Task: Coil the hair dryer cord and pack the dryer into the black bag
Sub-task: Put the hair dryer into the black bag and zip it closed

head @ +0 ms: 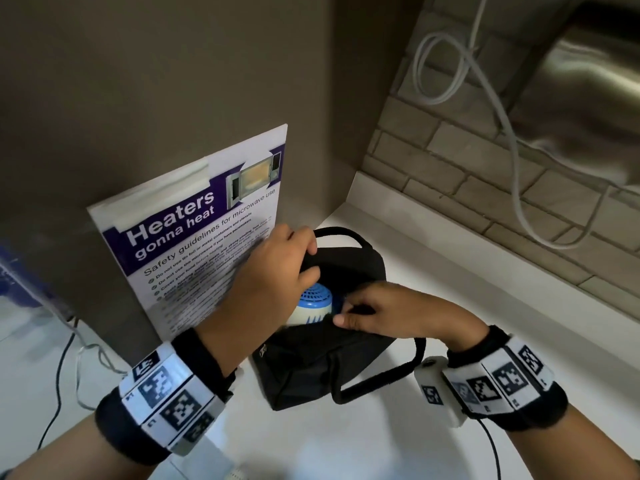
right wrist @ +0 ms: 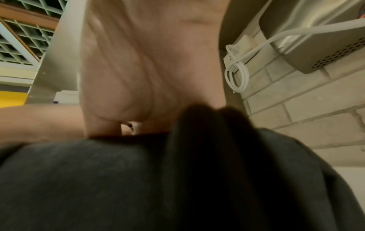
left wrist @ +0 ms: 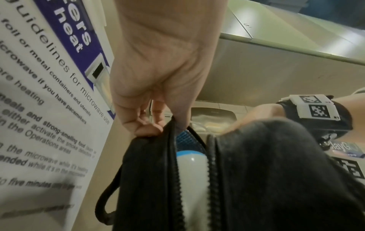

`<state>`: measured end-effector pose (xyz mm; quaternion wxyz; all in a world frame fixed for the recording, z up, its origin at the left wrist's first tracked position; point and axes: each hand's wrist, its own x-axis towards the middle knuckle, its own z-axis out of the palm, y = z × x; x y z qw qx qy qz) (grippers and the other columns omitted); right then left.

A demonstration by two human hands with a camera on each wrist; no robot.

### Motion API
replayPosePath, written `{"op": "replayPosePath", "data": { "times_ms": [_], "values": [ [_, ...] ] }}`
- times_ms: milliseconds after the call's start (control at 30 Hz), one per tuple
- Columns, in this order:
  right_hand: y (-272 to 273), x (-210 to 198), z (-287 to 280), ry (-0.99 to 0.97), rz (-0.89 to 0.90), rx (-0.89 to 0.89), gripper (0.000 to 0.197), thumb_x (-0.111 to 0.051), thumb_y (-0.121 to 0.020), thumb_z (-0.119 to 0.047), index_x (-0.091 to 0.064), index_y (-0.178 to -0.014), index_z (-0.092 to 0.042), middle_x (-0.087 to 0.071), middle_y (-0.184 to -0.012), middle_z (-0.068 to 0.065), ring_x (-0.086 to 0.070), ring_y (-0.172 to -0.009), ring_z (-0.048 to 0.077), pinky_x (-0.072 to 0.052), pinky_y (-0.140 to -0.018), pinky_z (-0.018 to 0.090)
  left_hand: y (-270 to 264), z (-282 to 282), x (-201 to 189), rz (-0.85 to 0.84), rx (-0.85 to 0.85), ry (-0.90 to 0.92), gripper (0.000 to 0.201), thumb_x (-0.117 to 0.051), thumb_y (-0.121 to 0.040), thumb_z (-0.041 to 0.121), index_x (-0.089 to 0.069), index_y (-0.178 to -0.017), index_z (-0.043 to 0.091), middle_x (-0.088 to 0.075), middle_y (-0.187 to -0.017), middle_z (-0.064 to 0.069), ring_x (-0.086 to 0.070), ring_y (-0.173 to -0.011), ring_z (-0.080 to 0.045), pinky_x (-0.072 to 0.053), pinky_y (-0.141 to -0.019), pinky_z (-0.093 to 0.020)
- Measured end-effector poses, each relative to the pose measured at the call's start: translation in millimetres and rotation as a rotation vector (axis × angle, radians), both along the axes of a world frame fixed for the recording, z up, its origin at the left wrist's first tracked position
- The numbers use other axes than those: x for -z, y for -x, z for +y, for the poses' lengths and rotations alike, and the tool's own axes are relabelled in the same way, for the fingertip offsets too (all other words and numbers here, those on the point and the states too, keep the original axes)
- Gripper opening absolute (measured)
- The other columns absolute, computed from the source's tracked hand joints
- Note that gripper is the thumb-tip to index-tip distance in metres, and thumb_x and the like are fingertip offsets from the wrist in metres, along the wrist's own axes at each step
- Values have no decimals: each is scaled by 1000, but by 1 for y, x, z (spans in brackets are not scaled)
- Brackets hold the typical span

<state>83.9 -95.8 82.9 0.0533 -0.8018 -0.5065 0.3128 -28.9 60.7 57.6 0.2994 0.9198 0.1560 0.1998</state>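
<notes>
so the bag (head: pixel 332 368) sits on the white tabletop (head: pixel 450 271) around the middle of the head view, mouth unzipped and facing up. the dryer (head: pixel 313 308) is already down inside it, only its white body and the blue vented end poking out of the gap. in the left wrist view you can see the same thing from below, white barrel wedged between the two zipper rows, blue grille at the top of the opening.

left hand (head: pixel 273 271) comes in from the lower left of the frame and its grip is pinching the far edge of the bag's opening, thumb and fingertips (left wrist: pixel 146 129) curled on the fabric right by the zipper. right hand (head: pixel 381 313) reaches in from the lower right and its grip is pinching the near edge of the opening, fingers curled over the rim just beside the dryer. right wrist view is mostly blurry palm and dark fabric, so no finer detail there.

one strap (head: pixel 341 232) loops up behind the left hand, another strap lies on the tabletop below the right wrist. can't see the dryer's cord at all.

a microwave safety poster (head: pixel 194 230) leans against the wall at left centre, just beside the bag. upper right has a brick wall with a white cable (head: pixel 485 109) looped and hanging down.
</notes>
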Motion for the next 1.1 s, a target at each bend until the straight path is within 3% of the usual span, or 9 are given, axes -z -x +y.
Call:
{"op": "replayPosePath", "data": {
  "times_ms": [200,300,400,467,600,733,900,1033,1100],
  "values": [
    [9,2,2,-680,-66,370,10,-64,-88,-26,-64,-78,-28,-57,-81,-3,-55,-79,10,-40,-70,19,9,-1,8,-183,-69,-15,15,-64,-82,17,-55,-93,17,-50,-88,0,-50,-72,-17,-48,-64,-32],
    [17,10,-5,-799,-60,450,17,-62,-90,-24,-62,-74,-29,-54,-77,-2,-54,-75,11,-37,-66,18,24,8,21,-59,-200,17,15,-65,-82,19,-50,-85,14,-49,-82,-1,-52,-73,-20,-40,-62,-31],
    [21,17,-9,-834,6,479,28,-61,-91,-28,-59,-63,-28,-49,-70,-3,-52,-70,15,-37,-65,23,36,13,38,459,-208,-44,27,-57,-88,40,-53,-81,13,-49,-73,-2,-61,-85,-28,-37,-65,-32],
    [24,20,-8,-858,5,484,31,-62,-89,-31,-58,-59,-27,-48,-67,-1,-51,-70,17,-38,-65,26,39,9,47,646,-151,29,36,-50,-91,44,-59,-89,10,-54,-79,-7,-61,-92,-30,-40,-68,-32],
    [30,23,-4,-871,-57,411,26,-56,-85,-42,-56,-62,-30,-50,-66,-5,-51,-72,14,-38,-73,28,39,10,57,572,-114,454,29,-52,-92,33,-55,-73,11,-62,-69,-4,-62,-67,-21,-47,-58,-27],
    [41,27,2,-743,-148,280,18,-55,-85,-48,-60,-85,-31,-58,-84,-14,-54,-89,6,-40,-91,40,40,20,58,515,-105,729,25,-54,-93,30,-59,-80,10,-66,-73,0,-62,-62,-9,-40,-44,-15],
    [60,30,10,-623,-280,96,39,-58,-82,-57,-56,-117,-42,-47,-89,-12,-46,-96,6,-30,-97,35,48,26,65,538,-54,964,22,-58,-91,34,-63,-86,13,-66,-76,1,-64,-70,-10,-42,-56,-21],
    [66,30,16,-589,-324,16,46,-61,-80,-54,-55,-123,-39,-39,-89,-9,-42,-94,8,-31,-94,35,53,31,66,597,32,946,23,-65,-87,30,-68,-104,14,-68,-91,0,-63,-93,-12,-44,-68,-22],
    [67,29,17,-590,-329,-2,45,-61,-81,-51,-54,-124,-38,-38,-89,-8,-40,-94,8,-31,-93,35,53,30,63,616,55,958,18,-65,-86,27,-70,-98,14,-67,-86,1,-61,-85,-11,-42,-68,-22]
  ]
}}
